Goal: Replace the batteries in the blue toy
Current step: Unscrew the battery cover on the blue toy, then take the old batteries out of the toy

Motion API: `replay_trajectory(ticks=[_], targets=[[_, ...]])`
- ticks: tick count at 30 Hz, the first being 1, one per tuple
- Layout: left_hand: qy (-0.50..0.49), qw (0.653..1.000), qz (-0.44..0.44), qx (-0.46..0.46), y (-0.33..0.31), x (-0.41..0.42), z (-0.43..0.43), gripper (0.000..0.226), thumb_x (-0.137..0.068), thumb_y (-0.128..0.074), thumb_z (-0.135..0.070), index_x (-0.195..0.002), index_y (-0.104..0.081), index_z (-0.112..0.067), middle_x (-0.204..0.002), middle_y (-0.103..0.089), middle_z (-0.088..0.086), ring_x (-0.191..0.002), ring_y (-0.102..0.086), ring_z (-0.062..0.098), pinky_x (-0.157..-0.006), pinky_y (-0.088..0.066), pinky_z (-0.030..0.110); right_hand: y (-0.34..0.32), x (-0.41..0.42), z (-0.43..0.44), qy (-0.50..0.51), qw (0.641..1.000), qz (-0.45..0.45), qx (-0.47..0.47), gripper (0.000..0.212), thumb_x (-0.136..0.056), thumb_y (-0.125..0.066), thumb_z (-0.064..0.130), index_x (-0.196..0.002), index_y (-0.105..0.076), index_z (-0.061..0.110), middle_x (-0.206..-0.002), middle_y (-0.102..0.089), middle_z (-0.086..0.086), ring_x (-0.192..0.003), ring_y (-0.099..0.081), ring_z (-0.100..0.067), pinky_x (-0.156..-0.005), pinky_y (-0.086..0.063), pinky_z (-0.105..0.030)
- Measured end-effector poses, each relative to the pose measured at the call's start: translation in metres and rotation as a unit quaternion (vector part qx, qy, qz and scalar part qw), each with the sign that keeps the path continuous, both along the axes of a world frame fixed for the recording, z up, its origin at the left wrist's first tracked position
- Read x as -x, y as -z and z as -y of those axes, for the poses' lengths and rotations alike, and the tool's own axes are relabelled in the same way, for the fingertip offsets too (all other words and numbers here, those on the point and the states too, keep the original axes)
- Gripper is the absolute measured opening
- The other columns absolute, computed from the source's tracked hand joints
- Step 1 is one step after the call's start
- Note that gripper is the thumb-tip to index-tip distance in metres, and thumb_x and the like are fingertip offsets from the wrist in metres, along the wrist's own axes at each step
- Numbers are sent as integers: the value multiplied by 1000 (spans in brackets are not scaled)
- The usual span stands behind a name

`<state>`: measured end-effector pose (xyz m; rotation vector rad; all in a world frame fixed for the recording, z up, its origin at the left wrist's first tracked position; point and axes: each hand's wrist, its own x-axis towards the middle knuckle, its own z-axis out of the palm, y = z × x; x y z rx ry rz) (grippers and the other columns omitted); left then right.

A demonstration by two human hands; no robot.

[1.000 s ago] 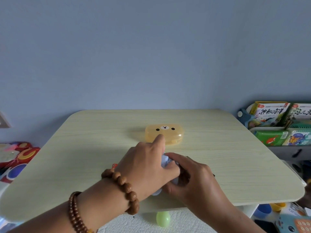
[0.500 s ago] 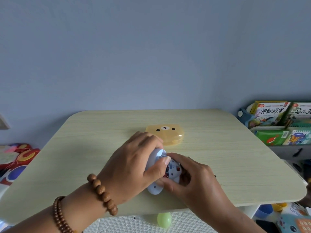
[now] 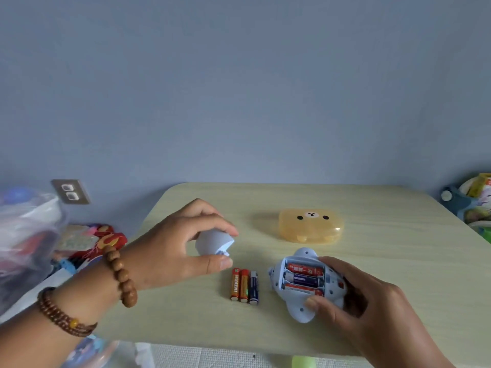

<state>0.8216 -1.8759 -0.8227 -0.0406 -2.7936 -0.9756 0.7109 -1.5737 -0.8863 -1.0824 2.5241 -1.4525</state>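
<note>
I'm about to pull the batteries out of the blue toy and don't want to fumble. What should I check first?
The cover is off: ok, the left hand pinches it apart from the blue toy.
The blue toy is steadied: ok, the right hand grips it.
The fitted batteries are reachable: ok, three lie exposed.
The loose batteries are ready: ok, three lie side by side on the table.
A hand is free: not ok, both hold something.
The loose batteries are charged: cannot tell.

In front of me the pale wood table (image 3: 385,261) bears three batteries (image 3: 244,285) side by side. The opened blue toy (image 3: 300,313) sits at their three o'clock, a yellow bear-face case (image 3: 310,229) at one o'clock.
</note>
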Motion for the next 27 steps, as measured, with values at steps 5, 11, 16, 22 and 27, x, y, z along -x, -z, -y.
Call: replay_trajectory(ticks=[5, 11, 16, 22, 27], targets=[[12, 998, 61, -20, 4, -21, 30, 61, -71, -91, -28, -124, -64, -43, -125, -56, -18, -130, -54, 8, -113, -43, 28, -7, -4, 1, 25, 1000, 6, 2, 74, -50, -64, 88, -114, -69, 49, -95, -77, 24, -86, -73, 8, -73, -57, -12], [24, 995, 97, -21, 15, -26, 39, 83, -61, -93, -17, -129, -57, -47, -135, -58, -24, -135, -48, -3, -116, -34, 20, -16, -10, 2, 37, 999, 23, -10, 81, -45, -52, 100, -111, -65, 54, -96, -73, 34, -83, -72, 13, -70, -52, -3], [47, 992, 118, 9, 20, -24, 38, 89, -59, -95, -19, -130, -53, -53, -136, -56, -26, -134, -49, -2, -116, -35, 22, -16, -10, -1, 28, 999, 29, -31, 87, -47, -56, 98, -117, -68, 47, -97, -76, 29, -85, -73, 10, -73, -57, -13], [71, 989, 130, 0, 23, -21, 41, 91, -59, -96, -25, -136, -52, -49, -138, -53, -23, -137, -46, 0, -119, -33, 29, -20, -11, 1, 32, 999, 30, -24, 76, -47, -56, 98, -110, -62, 57, -96, -74, 33, -83, -72, 11, -67, -54, -7], [74, 989, 126, 16, 25, -19, 42, 90, -59, -96, -31, -134, -52, -51, -140, -50, -27, -138, -44, -1, -118, -32, 23, -19, -11, 1, 20, 999, 16, -23, 68, -52, -68, 85, -113, -63, 55, -97, -72, 36, -85, -70, 15, -67, -49, 1]])
